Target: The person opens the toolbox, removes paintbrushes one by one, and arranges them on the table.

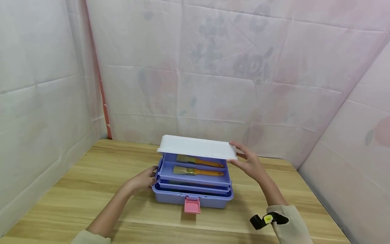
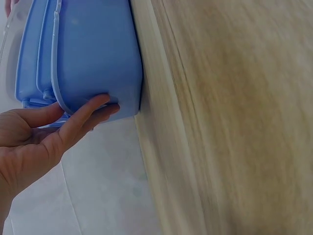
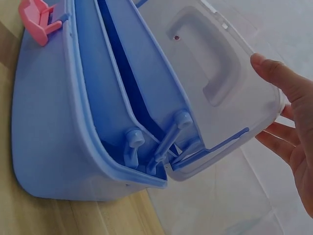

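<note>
A purple-blue plastic toolbox point(image 1: 170, 197) stands on the table with its whitish see-through lid point(image 1: 196, 146) tilted up. My right hand point(image 1: 251, 164) holds the lid at its right end, thumb on one side of the edge and fingers on the other. At the box's left rear corner, my left hand point(image 1: 141, 181) grips the rim, its thumb at the rim and fingers against the outer wall point(image 2: 98, 58). Stepped trays rise inside on hinged arms point(image 3: 168, 142). One paintbrush point(image 1: 207, 172) with an orange handle lies in the upper tray, and another paintbrush point(image 1: 210, 163) is behind it, partly under the lid.
A pink latch point(image 1: 192, 205) hangs down, unfastened, at the box front. The lid carries a handle point(image 3: 230, 68). Wood-grain table point(image 1: 122, 159) surrounds the box, with pale printed cloth point(image 1: 213, 95) hanging behind and at both sides. A black strap point(image 1: 259, 222) sits on the right sleeve.
</note>
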{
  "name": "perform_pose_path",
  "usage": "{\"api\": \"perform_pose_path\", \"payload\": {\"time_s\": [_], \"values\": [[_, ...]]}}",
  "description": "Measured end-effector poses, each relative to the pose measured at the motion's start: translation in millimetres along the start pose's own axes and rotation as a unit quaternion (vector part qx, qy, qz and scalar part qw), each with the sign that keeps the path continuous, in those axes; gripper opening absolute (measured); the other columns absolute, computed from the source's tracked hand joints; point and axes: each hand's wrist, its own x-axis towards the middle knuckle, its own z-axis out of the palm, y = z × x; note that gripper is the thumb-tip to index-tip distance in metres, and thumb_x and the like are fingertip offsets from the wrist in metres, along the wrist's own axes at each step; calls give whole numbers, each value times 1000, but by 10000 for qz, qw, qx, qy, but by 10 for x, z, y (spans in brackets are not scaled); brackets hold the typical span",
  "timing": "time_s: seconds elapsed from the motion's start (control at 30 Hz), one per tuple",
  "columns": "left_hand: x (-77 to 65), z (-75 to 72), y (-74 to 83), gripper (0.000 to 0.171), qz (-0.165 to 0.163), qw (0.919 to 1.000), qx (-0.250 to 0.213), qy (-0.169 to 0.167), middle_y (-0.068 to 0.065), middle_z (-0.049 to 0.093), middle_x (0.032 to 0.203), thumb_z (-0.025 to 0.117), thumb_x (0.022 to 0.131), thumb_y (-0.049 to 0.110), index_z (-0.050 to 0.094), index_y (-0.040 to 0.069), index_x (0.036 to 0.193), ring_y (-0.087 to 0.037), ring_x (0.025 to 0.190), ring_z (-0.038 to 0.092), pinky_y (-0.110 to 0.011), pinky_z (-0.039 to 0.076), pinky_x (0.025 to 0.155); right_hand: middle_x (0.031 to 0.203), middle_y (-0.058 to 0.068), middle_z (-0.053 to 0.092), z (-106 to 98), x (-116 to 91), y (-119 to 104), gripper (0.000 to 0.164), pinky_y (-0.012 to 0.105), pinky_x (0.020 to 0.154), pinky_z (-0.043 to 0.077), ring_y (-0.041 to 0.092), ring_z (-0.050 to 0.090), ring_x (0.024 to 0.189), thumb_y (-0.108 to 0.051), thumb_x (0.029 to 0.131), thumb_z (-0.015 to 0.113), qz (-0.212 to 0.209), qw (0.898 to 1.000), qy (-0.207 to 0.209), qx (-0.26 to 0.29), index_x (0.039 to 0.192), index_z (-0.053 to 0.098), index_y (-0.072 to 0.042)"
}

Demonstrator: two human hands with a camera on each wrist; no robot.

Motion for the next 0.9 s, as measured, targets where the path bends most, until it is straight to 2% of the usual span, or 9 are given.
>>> {"api": "perform_pose_path", "payload": {"time_s": [0.27, 0.4, 0.53, 0.7, 0.8, 0.9], "values": [[-23, -5, 18, 57, 16, 9999, -76, -138, -41, 32, 129, 36, 82, -16, 15, -16, 135, -47, 109, 46, -52, 47, 79, 132, 26, 42, 15, 121, 51, 54, 45, 87, 43, 43, 39, 119, 4, 80, 67, 1085, 9937, 254, 110, 129, 44, 9], [-31, -10, 26, 56, 21, 9999, 3, -138, -40, 33, 129, 37, 83, -16, 16, -16, 135, -47, 109, 46, -52, 47, 79, 133, 25, 41, 42, 179, 84, 54, 50, 90, 40, 40, 38, 122, 1, 84, 65, 1419, 9886, 398, 304, 131, 39, 8], [-36, -11, 25, 56, 25, 9999, 49, -116, -40, 33, 129, 38, 84, -16, 17, -15, 135, -47, 109, 46, -51, 47, 79, 133, 27, 39, 60, 232, 121, 51, 51, 92, 38, 42, 37, 122, 0, 86, 62, 1521, 9860, 454, 503, 130, 38, 10], [-34, -21, 18, 56, 42, 9999, 71, -137, -40, 33, 129, 38, 85, -16, 15, -15, 136, -48, 109, 46, -52, 47, 79, 137, 27, 36, 75, 273, 186, 45, 31, 88, 45, 41, 42, 117, 1, 91, 54, 1580, 9834, 364, 809, 131, 35, 12], [-33, -31, 13, 56, 70, 9998, 79, -184, -40, 33, 128, 38, 86, -16, 15, -14, 136, -48, 109, 46, -52, 47, 78, 137, 26, 36, 80, 278, 216, 45, 37, 84, 47, 41, 46, 112, 0, 93, 50, 1622, 9821, 360, 883, 134, 35, 10], [-36, -55, -5, 56, 135, 9996, 71, -254, -41, 34, 127, 41, 86, -15, 14, -15, 136, -48, 107, 48, -52, 48, 77, 135, 26, 38, 87, 278, 247, 44, 52, 83, 44, 41, 48, 108, -1, 95, 46, 1624, 9818, 350, 918, 136, 33, 8]]}}
